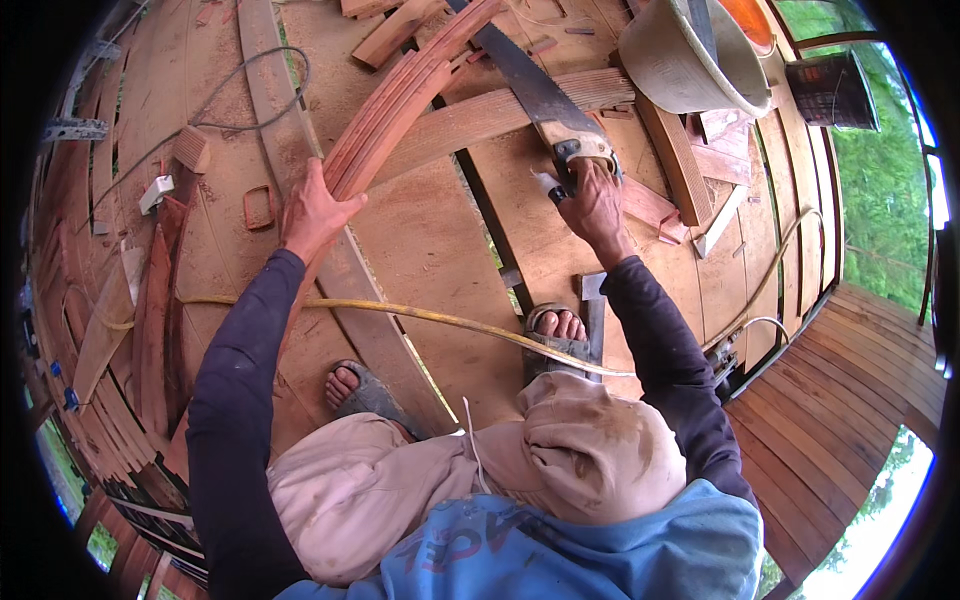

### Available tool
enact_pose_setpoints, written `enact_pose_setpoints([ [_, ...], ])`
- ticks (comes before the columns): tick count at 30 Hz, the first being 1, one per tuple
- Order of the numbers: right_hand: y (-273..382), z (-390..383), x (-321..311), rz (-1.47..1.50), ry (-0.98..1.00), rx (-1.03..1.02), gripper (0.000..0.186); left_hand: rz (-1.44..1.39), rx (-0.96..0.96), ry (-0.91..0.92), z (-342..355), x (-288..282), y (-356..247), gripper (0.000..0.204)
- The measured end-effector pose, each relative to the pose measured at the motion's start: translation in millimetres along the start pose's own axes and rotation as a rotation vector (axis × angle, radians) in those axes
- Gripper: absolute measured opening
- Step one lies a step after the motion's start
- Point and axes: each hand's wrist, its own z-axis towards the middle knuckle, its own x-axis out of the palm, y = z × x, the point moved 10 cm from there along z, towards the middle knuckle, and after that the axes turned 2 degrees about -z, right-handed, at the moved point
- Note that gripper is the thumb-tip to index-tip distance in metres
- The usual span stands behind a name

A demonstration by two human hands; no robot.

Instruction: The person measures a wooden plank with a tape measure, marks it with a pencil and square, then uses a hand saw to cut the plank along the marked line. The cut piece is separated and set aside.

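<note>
A long reddish grooved wood strip (385, 125) slants from the far middle toward my left side. My left hand (315, 212) is closed round its near part, thumb lying across the wood. Right of it, a handsaw (528, 88) points away from me, its dark blade passing over a curved plank. My right hand (597, 208) grips the saw's worn handle, with the fingertips partly hidden. Beside that hand is a small object with a clear tip and dark body (550, 187); I cannot make out its kind.
A pale bucket (690, 60) stands at the far right near a dark container (830, 90). Wood offcuts (675, 165) lie before it. A yellow hose (440, 316) crosses by my sandalled feet, a hammer (592, 300) beside the right one. Gaps split the floorboards; a dark cable (300, 85) loops far left.
</note>
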Motion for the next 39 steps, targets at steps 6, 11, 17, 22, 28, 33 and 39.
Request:
enact_pose_setpoints([
  [6, -2.0, 5.5, 11.2, -0.151, -0.023, -0.067, 0.046, -0.039, -0.027, 0.049, 2.9, 1.1, 2.7, 0.081],
  [11, -19.4, 4.1, 9.5, -0.161, 0.111, -0.014, 0.039, -0.032, -0.052, 0.039, -3.5, -8.4, -2.7, 0.074],
  [17, -43.8, -35.5, -9.4, -0.231, 0.203, -0.042, 0.036, -0.024, -0.096, 0.031, -6.7, -12.8, -6.6, 0.074],
  [22, -94.5, -106.0, -36.4, -0.046, 0.265, 0.279, 0.055, -0.107, -0.133, 0.011, -7.7, -13.9, -0.7, 0.080],
  [28, -174.8, -132.9, -15.4, 0.686, 0.269, 0.664, 0.050, -0.113, -0.201, 0.026, -8.6, -15.1, 0.0, 0.086],
  [33, -12.5, -19.5, -73.3, 0.686, 0.313, 0.364, 0.041, -0.106, -0.211, -0.101, -23.6, -26.3, 8.8, 0.065],
  [39, 47.7, 22.7, -83.4, 0.835, 0.314, 0.096, 0.033, -0.123, -0.220, -0.108, -16.9, -9.1, 11.6, 0.066],
])
